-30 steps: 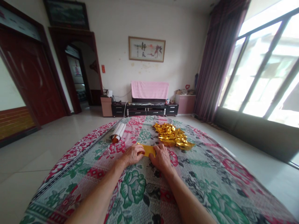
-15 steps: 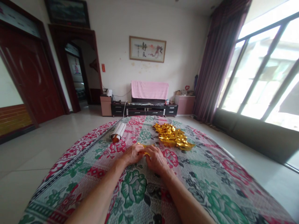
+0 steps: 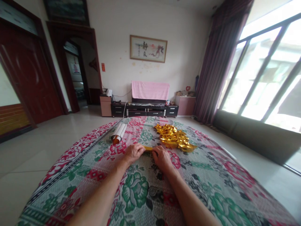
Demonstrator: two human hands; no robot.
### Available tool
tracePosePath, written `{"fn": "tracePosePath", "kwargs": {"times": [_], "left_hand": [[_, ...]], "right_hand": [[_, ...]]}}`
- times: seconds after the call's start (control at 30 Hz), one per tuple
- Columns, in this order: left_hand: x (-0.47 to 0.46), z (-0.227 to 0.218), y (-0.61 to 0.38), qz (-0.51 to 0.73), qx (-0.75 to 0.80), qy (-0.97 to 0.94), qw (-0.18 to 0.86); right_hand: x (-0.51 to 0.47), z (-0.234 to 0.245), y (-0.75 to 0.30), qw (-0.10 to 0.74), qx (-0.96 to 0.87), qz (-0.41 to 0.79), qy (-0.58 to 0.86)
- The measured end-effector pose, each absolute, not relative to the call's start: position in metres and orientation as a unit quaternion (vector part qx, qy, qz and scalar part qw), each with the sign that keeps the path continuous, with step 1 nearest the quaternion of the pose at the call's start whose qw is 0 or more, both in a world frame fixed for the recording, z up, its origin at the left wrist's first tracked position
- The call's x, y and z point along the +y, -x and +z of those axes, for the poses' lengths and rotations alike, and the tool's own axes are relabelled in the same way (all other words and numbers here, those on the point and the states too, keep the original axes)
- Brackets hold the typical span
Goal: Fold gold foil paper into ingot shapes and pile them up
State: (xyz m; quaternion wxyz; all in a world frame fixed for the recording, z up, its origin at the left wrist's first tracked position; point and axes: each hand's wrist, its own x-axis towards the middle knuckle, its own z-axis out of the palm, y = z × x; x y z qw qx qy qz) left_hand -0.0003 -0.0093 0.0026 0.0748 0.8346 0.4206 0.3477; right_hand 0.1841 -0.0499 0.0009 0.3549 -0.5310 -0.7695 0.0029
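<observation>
A narrow strip of gold foil paper [image 3: 148, 148] stretches between my two hands, just above or on the flowered tablecloth [image 3: 105, 191]. My left hand [image 3: 134, 153] pinches its left end, and my right hand [image 3: 162, 157] pinches the other end. My fingers hide both tips of the strip. Right of and beyond my right hand lies a pile of folded gold foil pieces [image 3: 174, 138], shiny and pointed. A roll with a white wrapping [image 3: 119, 131] and an orange-brown inside rests beyond my left hand.
The cloth covers a round table. Past its far edge stands a low black TV cabinet [image 3: 145, 111] carrying a television draped with a pink cloth [image 3: 150, 90]. Purple curtains [image 3: 204, 72] hang beside the large window at right. A red door [image 3: 30, 72] is at left.
My hands have moved apart, from close together over the gold paper to its two ends. The narrow strip now shows between them. The pile and the roll stay put.
</observation>
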Motion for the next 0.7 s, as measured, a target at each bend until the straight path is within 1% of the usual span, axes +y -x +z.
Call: {"fn": "tracePosePath", "kwargs": {"times": [0.17, 0.43, 0.53, 0.7], "left_hand": [[-0.005, 0.001, 0.009, 0.394, 0.442, -0.792, 0.148], [0.001, -0.003, 0.011, 0.374, 0.471, -0.781, 0.165], [0.008, 0.001, 0.009, 0.338, 0.485, -0.793, 0.146], [0.021, 0.008, 0.005, 0.268, 0.497, -0.821, 0.084]], "right_hand": [[-0.044, 0.001, -0.184, 0.366, -0.732, -0.004, 0.574], [-0.043, 0.002, -0.183, 0.347, -0.721, -0.005, 0.600], [-0.042, 0.005, -0.183, 0.331, -0.720, -0.012, 0.609], [-0.035, 0.016, -0.185, 0.288, -0.723, -0.014, 0.628]]}}
